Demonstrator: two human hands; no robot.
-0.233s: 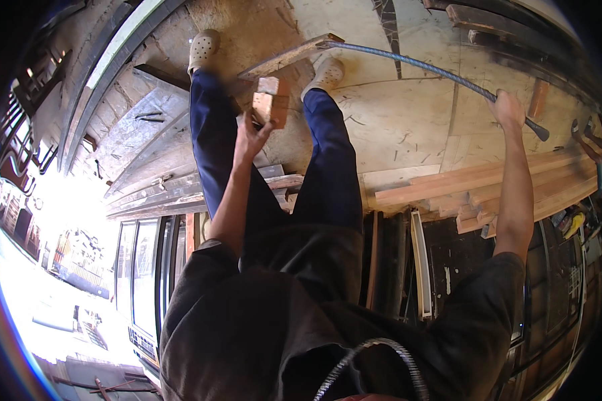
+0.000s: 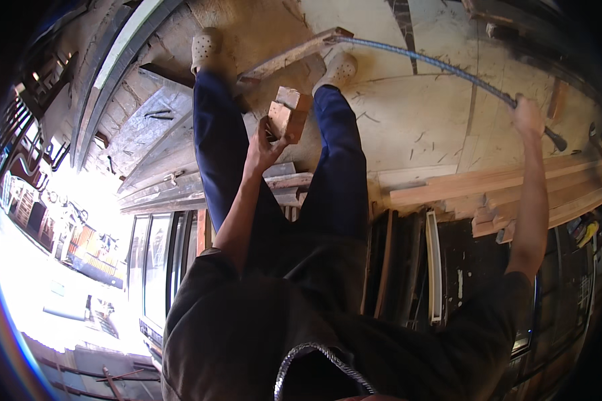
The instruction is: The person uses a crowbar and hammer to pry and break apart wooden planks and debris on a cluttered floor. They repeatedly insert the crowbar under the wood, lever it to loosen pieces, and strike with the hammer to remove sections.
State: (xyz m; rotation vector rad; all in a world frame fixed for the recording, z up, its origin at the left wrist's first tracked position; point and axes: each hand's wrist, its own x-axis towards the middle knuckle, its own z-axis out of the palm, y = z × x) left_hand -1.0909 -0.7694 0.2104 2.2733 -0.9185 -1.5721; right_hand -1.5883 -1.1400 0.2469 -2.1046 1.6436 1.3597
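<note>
The left hand [image 2: 264,148] is gripping a wooden block [image 2: 287,115] between the legs; the outstretched right hand [image 2: 527,115] is clenching a long ribbed bar [image 2: 435,65] over open floor [image 2: 415,120].

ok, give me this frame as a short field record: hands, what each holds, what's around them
left hand: grips a reddish-brown wooden block, raised between the legs
right hand: closed around a long ribbed steel bar, arm stretched out
bar's far end: at a thin wooden slat by the pale perforated clogs
surface: pale scuffed plywood floor
nearby: stacked light timber planks below the right hand
</note>
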